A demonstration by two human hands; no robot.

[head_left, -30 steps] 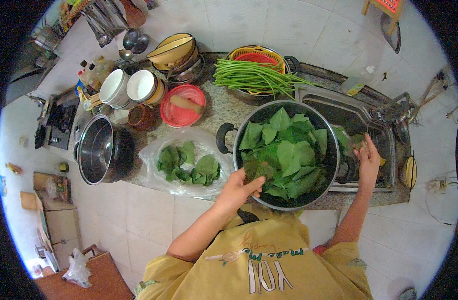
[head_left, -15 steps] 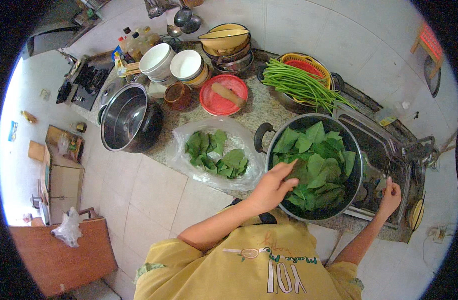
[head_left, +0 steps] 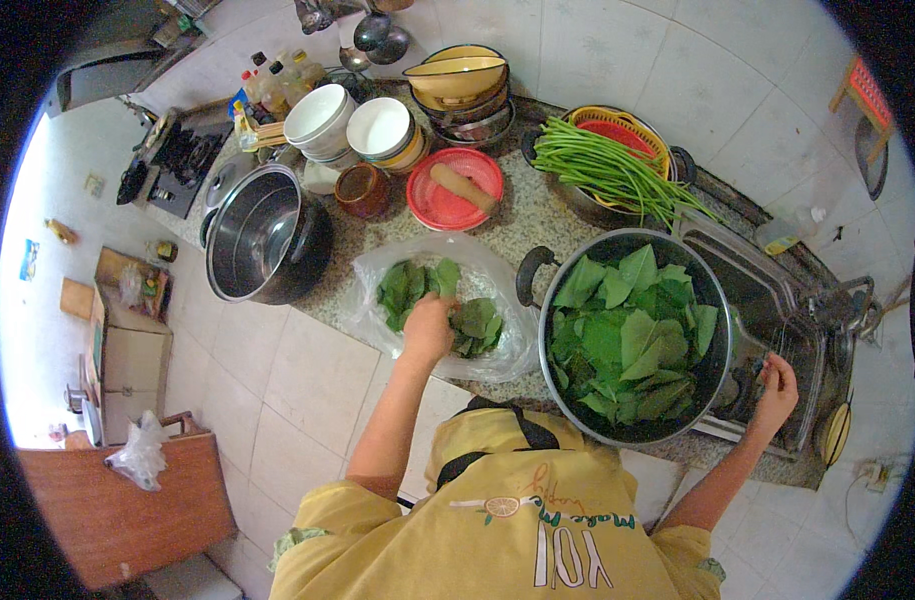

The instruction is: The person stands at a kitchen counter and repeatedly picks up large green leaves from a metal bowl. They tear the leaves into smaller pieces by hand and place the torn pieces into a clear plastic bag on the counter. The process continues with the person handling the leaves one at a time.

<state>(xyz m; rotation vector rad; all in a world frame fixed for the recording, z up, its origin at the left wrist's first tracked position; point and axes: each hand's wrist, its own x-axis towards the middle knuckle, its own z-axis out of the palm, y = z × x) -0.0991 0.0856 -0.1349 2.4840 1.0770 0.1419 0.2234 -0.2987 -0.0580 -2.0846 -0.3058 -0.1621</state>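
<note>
Leaves: broad green leaves [head_left: 480, 325] are being held in a clear crumpled plastic bag [head_left: 515, 338] on the speckled stone worktop [head_left: 537, 225], spread left to right.
Left grip: the leaves' middle is being covered by the left hand [head_left: 429, 327], nearer than the right hand [head_left: 776, 390]; closure cannot be told.
Pot: the round dark metal pot [head_left: 617, 432] is being flanked by both hands.
Right grip: fingertips are being held close at the steel sink [head_left: 752, 272]; any pinch cannot be told.
Lettering: coloured words are being displayed on the yellow cloth shirt [head_left: 457, 550].
</note>
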